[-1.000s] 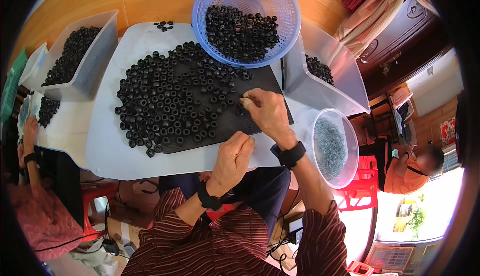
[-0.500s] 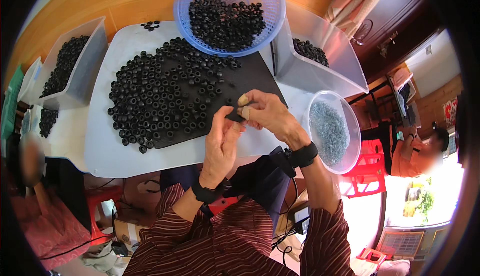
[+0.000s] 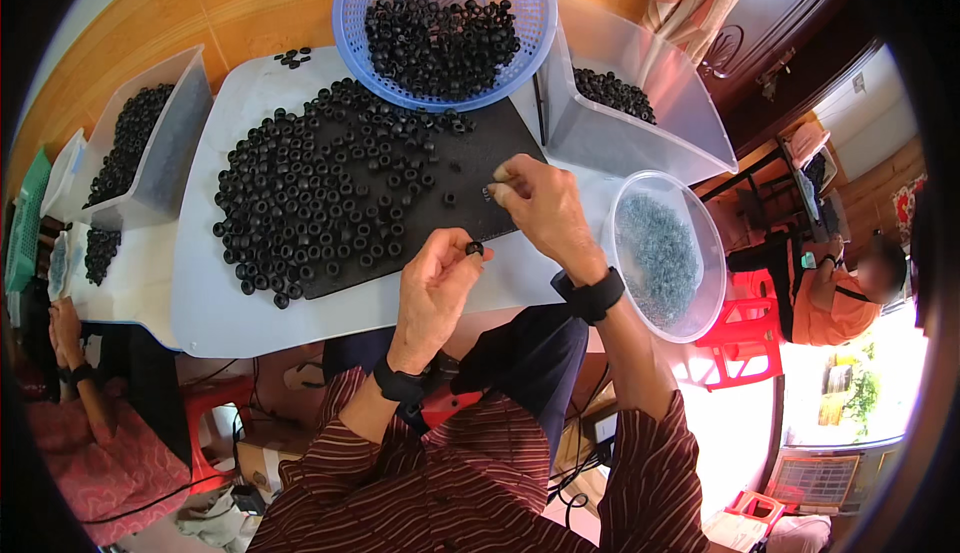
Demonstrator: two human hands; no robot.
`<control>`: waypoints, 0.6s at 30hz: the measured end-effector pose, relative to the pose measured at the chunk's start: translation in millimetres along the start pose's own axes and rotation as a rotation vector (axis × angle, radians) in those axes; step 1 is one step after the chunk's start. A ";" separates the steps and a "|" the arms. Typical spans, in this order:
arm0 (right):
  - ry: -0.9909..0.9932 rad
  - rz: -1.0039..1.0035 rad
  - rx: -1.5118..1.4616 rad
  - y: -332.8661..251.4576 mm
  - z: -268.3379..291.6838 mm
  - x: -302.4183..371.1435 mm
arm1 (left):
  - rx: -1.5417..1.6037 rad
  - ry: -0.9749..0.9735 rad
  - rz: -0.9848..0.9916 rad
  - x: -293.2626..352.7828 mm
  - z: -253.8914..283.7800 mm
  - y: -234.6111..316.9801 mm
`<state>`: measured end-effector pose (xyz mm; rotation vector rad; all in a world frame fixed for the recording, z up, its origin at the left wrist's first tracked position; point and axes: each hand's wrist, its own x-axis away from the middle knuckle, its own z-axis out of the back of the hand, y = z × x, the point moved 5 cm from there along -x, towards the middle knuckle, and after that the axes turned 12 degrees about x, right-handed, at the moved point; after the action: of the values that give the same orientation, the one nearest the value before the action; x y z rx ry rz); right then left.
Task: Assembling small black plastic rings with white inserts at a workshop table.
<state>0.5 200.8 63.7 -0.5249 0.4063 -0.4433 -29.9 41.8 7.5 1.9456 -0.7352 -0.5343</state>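
Note:
My left hand (image 3: 436, 288) pinches a small round black cap (image 3: 474, 249) between thumb and fingertips, just off the near edge of a dark mat (image 3: 490, 203). Higher and to the right, my right hand (image 3: 548, 211) is closed on a tiny greyish piece (image 3: 487, 193) that looks like a small coil; its kind is hard to make out. A wide heap of hollow black caps (image 3: 310, 183) covers the mat's left part and spreads onto the white table (image 3: 205, 293). A few loose ones lie near my right fingers.
Beyond the heap stands a blue basket (image 3: 345, 53) of black pieces. Clear bins (image 3: 650, 148) (image 3: 190, 143) with black parts flank the table. At right is a clear tub (image 3: 712, 283) of tiny grey-blue pieces. People sit at left (image 3: 110, 453) and right (image 3: 835, 308), near a red stool (image 3: 745, 338).
My hands have come apart from each other. The left now holds the black cap lower down, while the right has shifted slightly up and right with the tiny piece in its fingertips.

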 end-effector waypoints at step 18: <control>-0.238 -0.248 -0.332 2.8 -17.4 21.1 | -0.052 0.041 -0.076 -0.5 3.0 0.6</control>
<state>10.6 185.7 43.0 -0.9466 0.1849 -0.5478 -32.3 40.1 6.7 1.9362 -0.6182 -0.5525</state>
